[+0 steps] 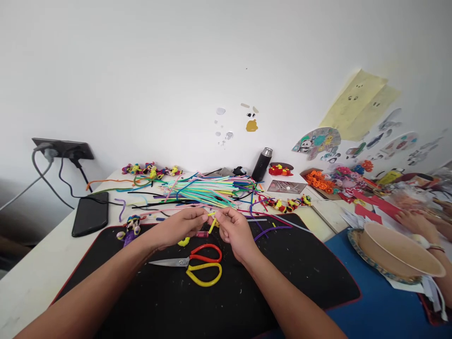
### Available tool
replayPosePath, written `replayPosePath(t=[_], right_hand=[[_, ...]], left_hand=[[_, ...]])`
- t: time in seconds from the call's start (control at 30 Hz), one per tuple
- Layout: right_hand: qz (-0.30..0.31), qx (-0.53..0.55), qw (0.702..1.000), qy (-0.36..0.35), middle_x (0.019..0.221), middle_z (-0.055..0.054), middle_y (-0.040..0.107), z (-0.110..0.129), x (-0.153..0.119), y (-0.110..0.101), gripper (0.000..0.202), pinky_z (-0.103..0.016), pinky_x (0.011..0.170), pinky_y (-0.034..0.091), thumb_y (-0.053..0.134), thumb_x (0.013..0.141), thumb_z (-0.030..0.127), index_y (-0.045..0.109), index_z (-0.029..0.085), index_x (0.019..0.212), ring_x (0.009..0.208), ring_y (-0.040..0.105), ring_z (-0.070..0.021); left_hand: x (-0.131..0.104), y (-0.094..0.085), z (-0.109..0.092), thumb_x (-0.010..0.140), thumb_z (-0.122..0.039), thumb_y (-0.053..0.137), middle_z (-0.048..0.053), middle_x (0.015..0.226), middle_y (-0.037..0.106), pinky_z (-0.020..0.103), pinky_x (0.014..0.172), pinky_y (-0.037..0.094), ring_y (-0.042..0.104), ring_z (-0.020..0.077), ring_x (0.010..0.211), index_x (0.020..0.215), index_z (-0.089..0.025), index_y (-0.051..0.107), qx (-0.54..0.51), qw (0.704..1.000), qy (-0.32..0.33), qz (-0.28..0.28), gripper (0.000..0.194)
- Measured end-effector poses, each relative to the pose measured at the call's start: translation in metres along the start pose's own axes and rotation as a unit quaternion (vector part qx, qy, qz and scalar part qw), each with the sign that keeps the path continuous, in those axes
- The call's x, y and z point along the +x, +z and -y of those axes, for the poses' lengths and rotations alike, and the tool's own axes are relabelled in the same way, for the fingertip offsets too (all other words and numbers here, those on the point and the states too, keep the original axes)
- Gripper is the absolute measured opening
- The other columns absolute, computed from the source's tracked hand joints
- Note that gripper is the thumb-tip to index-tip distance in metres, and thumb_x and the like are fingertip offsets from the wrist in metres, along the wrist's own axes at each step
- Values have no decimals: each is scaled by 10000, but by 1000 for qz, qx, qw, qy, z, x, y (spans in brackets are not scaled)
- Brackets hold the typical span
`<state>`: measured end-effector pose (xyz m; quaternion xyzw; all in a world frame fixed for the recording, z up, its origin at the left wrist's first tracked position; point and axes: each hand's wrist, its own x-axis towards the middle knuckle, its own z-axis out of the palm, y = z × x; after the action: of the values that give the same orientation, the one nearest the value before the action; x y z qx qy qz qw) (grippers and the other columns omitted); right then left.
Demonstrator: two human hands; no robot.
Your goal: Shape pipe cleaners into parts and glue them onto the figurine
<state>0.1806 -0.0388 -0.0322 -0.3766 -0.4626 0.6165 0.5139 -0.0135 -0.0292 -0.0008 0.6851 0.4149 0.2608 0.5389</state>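
Between my two hands is a short yellow pipe cleaner (212, 226), bent, with one end hanging down. The fingertips of my left hand (185, 227) pinch it from the left. My right hand (235, 231) grips it from the right with thumb and fingers. Below them, scissors (205, 266) with one red and one yellow handle lie on the black mat (158, 301), blades pointing left. A curled yellow piece (184, 241) rests under my left hand, near a small pink-red item (202, 234). A purple pipe-cleaner figure (131, 229) lies at the mat's left edge.
A heap of many-coloured pipe cleaners (208, 188) spreads behind the mat. A phone (91, 214) lies at left, and a black flask (262, 165) leans at the wall. To the right stand a beige bowl (402, 249) and another person's hand (416, 223) near red paper.
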Motion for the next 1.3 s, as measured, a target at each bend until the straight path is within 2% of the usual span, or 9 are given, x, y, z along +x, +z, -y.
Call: replayPosePath(t=[0.2,0.33,0.57,0.67,0.8,0.93,1.03,1.13,1.3], right_hand=[[-27,9,1000,2,438,136,403,-3,0,3,421,-192,371,175,825,764,525,598,182,856,353,277,-37],[-11,8,1000,4,432,136,399,-5,-1,5,413,-193,370,173,810,781,526,592,185,867,351,276,-41],[-12,-36,999,3,453,129,407,9,-6,-17,399,-200,382,189,762,823,545,608,186,900,372,286,-55],[-11,-102,995,16,441,127,399,17,-14,-39,395,-203,392,199,748,826,557,608,191,871,375,282,-60],[49,-205,975,69,468,121,408,17,-39,-59,369,-211,407,245,727,849,545,616,193,857,381,315,-69],[145,-340,922,115,527,81,507,10,-66,-52,227,-222,488,337,649,944,411,679,190,899,453,457,-96],[191,-486,852,44,671,36,649,9,-75,-36,136,-237,583,367,694,941,334,742,215,986,604,584,-123],[224,-576,786,-30,864,-11,749,11,-70,-19,207,-268,706,426,721,942,340,735,227,1114,804,684,-181],[259,-673,687,-89,1163,-103,726,11,-57,-3,345,-348,880,487,708,957,376,690,186,1245,1080,674,-277]], left_hand=[[-3,2,-1,895,-728,587,-71,638,354,259,509,192,249,115,564,818,-202,513,-33,995,-29,87,536],[-2,2,3,909,-710,579,-76,632,344,252,508,206,248,115,560,849,-200,535,-56,993,-27,99,516],[-4,-8,-1,931,-734,488,-59,672,402,244,511,301,323,123,573,836,-215,480,16,999,-25,-20,528],[-4,-12,-4,938,-722,479,-62,675,383,245,519,309,316,120,577,812,-219,450,-3,999,-9,-35,520],[-3,-16,-9,930,-686,514,-67,659,342,245,495,272,271,111,555,752,-226,412,-46,997,2,-56,504],[-5,-19,-13,959,-607,510,-58,643,336,249,494,244,259,111,546,712,-224,406,-47,996,17,-80,467],[-6,-18,-13,971,-573,493,-57,639,333,253,496,245,257,110,541,704,-224,405,-48,995,22,-80,448],[-7,-17,-14,963,-578,494,-59,643,344,252,493,246,262,108,540,718,-224,408,-47,996,22,-73,439],[-8,-17,-16,942,-618,498,-63,641,343,248,488,248,270,110,542,735,-230,402,-18,997,26,-67,450]])
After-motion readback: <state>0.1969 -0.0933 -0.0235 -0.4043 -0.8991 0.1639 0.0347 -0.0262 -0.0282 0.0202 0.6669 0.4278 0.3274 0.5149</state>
